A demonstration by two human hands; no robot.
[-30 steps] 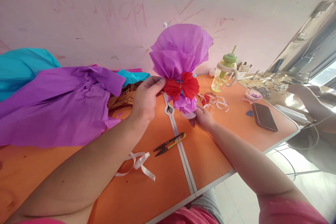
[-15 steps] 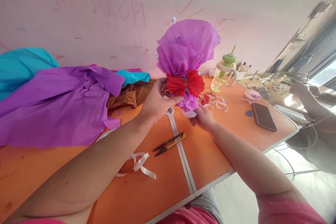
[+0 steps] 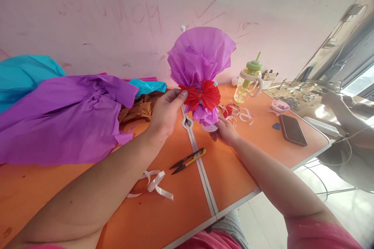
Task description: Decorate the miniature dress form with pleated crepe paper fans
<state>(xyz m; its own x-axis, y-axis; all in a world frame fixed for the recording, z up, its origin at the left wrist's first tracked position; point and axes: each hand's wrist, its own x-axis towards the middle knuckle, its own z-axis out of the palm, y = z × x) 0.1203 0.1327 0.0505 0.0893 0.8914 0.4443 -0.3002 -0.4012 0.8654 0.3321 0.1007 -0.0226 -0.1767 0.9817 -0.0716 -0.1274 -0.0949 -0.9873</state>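
Note:
A purple tissue-paper bouquet (image 3: 201, 52) stands upright over the orange table, its top fanned wide and its lower end gathered into ruffles. Round its narrow waist sits a red paper bow (image 3: 210, 95). My left hand (image 3: 169, 107) pinches the bow's left edge between thumb and fingers. Low on the bouquet, my right hand (image 3: 226, 132) is closed on a white round base (image 3: 209, 128) with small dark marks; its fingers are partly hidden beneath. Thread snips (image 3: 188, 161) with a yellow and black handle lie below the hands, beside a curled white ribbon (image 3: 157, 184).
Purple paper (image 3: 67, 120), blue paper (image 3: 29, 72) and crumpled brown paper (image 3: 137, 109) cover the left side. Rightward are ribbon curls (image 3: 245, 116), a green-lidded bottle (image 3: 248, 81), a pink bowl (image 3: 280, 106) and a phone (image 3: 293, 130). Another person's arm (image 3: 339, 113) shows far right.
The bouquet has shifted slightly left and tilted a little. My left thumb has moved from the lower ruffles up to the red bow's left edge. My right hand keeps its hold.

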